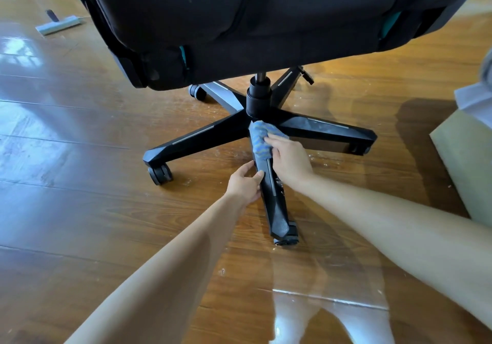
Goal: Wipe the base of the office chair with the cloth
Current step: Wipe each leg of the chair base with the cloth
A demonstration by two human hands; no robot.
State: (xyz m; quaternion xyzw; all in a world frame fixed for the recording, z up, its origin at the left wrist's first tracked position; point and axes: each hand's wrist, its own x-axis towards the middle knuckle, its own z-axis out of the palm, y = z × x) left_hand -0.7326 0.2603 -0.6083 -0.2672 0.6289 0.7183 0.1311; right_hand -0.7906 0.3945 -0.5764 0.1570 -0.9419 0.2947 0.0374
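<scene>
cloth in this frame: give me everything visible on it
The cloth is blue with wavy grey-yellow stripes and looks like soft microfibre. It is bunched, not flat, and draped over the inner end of the chair base's near leg, right beside the central column. The right hand presses it onto that leg, with fingers laid across its upper part. Its underside is hidden.

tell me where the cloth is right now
Head view, centre: the cloth lies on the nearest leg of the chair base, beside the central column, pressed under the right hand; the left hand grips that leg nearer the camera.
</scene>
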